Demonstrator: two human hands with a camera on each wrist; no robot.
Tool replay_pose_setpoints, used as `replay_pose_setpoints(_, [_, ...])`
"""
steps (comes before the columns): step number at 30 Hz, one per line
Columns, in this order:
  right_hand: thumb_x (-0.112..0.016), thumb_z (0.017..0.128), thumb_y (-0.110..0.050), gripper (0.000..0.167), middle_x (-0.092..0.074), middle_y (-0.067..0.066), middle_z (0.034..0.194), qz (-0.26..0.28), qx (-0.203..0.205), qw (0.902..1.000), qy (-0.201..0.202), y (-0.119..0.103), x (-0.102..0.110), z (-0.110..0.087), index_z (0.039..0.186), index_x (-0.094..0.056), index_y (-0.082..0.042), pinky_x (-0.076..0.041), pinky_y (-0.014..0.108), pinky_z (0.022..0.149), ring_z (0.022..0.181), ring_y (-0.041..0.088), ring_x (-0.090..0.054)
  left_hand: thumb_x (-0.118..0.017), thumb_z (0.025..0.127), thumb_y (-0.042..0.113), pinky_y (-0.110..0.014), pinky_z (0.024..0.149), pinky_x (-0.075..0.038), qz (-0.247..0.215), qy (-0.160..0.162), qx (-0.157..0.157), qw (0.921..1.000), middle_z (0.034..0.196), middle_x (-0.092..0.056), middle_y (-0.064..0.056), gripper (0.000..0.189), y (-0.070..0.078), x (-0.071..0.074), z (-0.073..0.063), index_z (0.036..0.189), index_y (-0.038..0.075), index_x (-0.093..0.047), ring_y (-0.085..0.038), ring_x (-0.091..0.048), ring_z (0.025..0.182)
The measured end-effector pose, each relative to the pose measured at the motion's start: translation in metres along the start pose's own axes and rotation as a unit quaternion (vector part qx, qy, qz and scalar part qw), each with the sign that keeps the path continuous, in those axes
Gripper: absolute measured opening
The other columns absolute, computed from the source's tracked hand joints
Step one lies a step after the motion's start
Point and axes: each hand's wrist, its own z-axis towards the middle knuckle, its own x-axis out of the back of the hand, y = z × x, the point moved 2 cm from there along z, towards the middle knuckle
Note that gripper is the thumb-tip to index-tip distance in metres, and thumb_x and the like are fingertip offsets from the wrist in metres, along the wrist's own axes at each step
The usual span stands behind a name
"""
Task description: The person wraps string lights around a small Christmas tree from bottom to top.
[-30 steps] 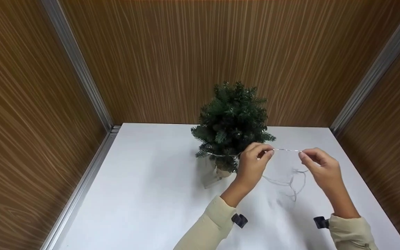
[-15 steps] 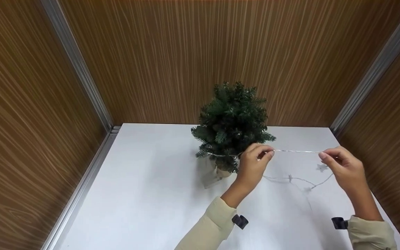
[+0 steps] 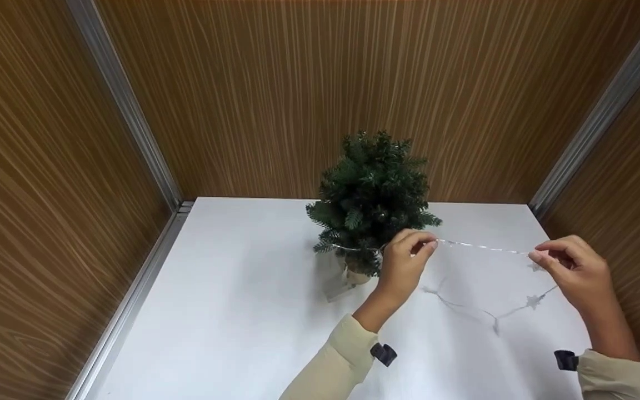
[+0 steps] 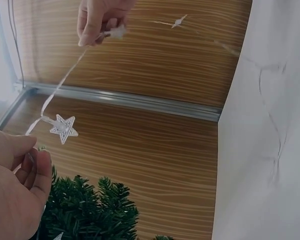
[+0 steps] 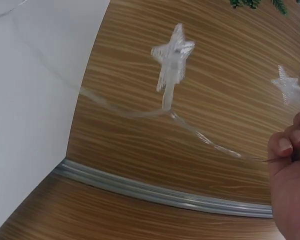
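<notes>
A small green Christmas tree [image 3: 373, 189] stands on the white table, and a star string light [image 3: 481, 246] crosses its lower branches. My left hand [image 3: 406, 264] pinches the string at the tree's lower right side. Farther right, my right hand [image 3: 581, 275] pinches the same string, and the stretch between both hands is nearly straight. Beside my left fingertips hangs a clear plastic star [image 4: 64, 128] in the left wrist view. Another clear star [image 5: 174, 57] dangles from the loose length past my right hand. That loose length loops back below the hands over the table.
A pale base [image 3: 358, 275] supports the tree, with a see-through, boxy thing [image 3: 338, 290] beside it, too faint to identify. Wood-grain panels [image 3: 264, 100] with metal corner rails [image 3: 125, 100] enclose the white table [image 3: 203, 311] at the back and sides.
My right hand has moved right and slightly toward me, lengthening the stretch of string between the hands. The loose loop has swung rightward. My left hand stays in place.
</notes>
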Motion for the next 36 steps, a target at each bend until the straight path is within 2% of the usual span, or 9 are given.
replay_pose_setpoints(4, [-0.073, 0.076, 0.023, 0.024, -0.059, -0.008, 0.09, 0.002, 0.047, 0.9989, 0.0, 0.008, 0.006, -0.002, 0.093, -0.073, 0.007, -0.037, 0.006, 0.066, 0.078, 0.0, -0.046, -0.068, 0.097, 0.015, -0.01, 0.077, -0.051, 0.002, 0.008, -0.002, 1.0, 0.1, -0.068, -0.001, 0.011, 0.0, 0.0, 0.001, 0.102, 0.007, -0.075, 0.0, -0.059, 0.086])
replay_pose_setpoints(8, [-0.072, 0.077, 0.024, 0.022, -0.06, -0.011, 0.092, -0.003, 0.048, 0.9988, 0.0, 0.013, 0.014, -0.004, 0.091, -0.072, 0.007, -0.038, 0.004, 0.069, 0.08, 0.0, -0.048, -0.068, 0.097, 0.014, -0.009, 0.077, -0.051, 0.003, 0.008, 0.001, 1.0, 0.101, -0.068, -0.002, 0.012, 0.001, 0.0, 0.0, 0.102, 0.006, -0.075, 0.0, -0.059, 0.087])
replay_pose_setpoints(11, [-0.071, 0.081, 0.02, 0.018, -0.058, -0.016, 0.093, -0.02, 0.021, 0.9996, -0.003, 0.015, 0.02, -0.005, 0.092, -0.072, 0.006, -0.038, 0.005, 0.069, 0.08, -0.001, -0.047, -0.068, 0.098, 0.015, -0.009, 0.077, -0.051, 0.0, 0.001, 0.011, 0.9999, 0.102, -0.067, -0.002, 0.012, 0.001, 0.0, 0.0, 0.103, 0.006, -0.075, 0.0, -0.058, 0.087])
replay_pose_setpoints(16, [-0.07, 0.09, 0.007, 0.006, -0.057, -0.02, 0.092, -0.046, -0.047, 0.9978, -0.006, 0.019, 0.031, -0.009, 0.096, -0.071, 0.006, -0.038, 0.003, 0.07, 0.081, -0.001, -0.048, -0.068, 0.098, 0.016, -0.009, 0.077, -0.051, -0.006, -0.011, 0.025, 0.9996, 0.102, -0.066, -0.001, 0.013, 0.001, -0.001, -0.002, 0.104, 0.006, -0.074, 0.002, -0.056, 0.088])
replay_pose_setpoints(22, [-0.071, 0.092, -0.001, 0.01, -0.057, -0.023, 0.092, -0.054, -0.095, 0.994, 0.0, 0.025, 0.042, -0.009, 0.099, -0.07, 0.008, -0.039, 0.001, 0.072, 0.083, -0.005, -0.051, -0.068, 0.098, 0.016, -0.008, 0.077, -0.05, 0.005, -0.013, 0.021, 0.9997, 0.101, -0.066, 0.0, 0.014, 0.0, -0.001, -0.001, 0.104, 0.005, -0.074, 0.002, -0.056, 0.088])
replay_pose_setpoints(32, [-0.07, 0.093, -0.001, 0.013, -0.057, -0.021, 0.091, -0.053, -0.124, 0.9905, 0.025, 0.029, 0.054, -0.01, 0.102, -0.069, 0.009, -0.04, 0.002, 0.068, 0.079, -0.003, -0.05, -0.066, 0.099, 0.017, -0.004, 0.076, -0.047, 0.067, -0.03, -0.018, 0.9971, 0.101, -0.065, 0.0, 0.012, 0.0, -0.004, -0.005, 0.104, 0.009, -0.074, 0.002, -0.059, 0.086])
replay_pose_setpoints(36, [-0.071, 0.092, 0.0, 0.014, -0.058, -0.018, 0.09, -0.048, -0.132, 0.9888, 0.05, 0.023, 0.053, -0.008, 0.102, -0.07, 0.009, -0.041, 0.002, 0.067, 0.079, -0.001, -0.051, -0.065, 0.1, 0.018, -0.002, 0.077, -0.046, 0.136, -0.058, -0.052, 0.9877, 0.103, -0.065, 0.0, 0.014, 0.0, -0.006, -0.005, 0.105, 0.01, -0.074, -0.001, -0.064, 0.09])
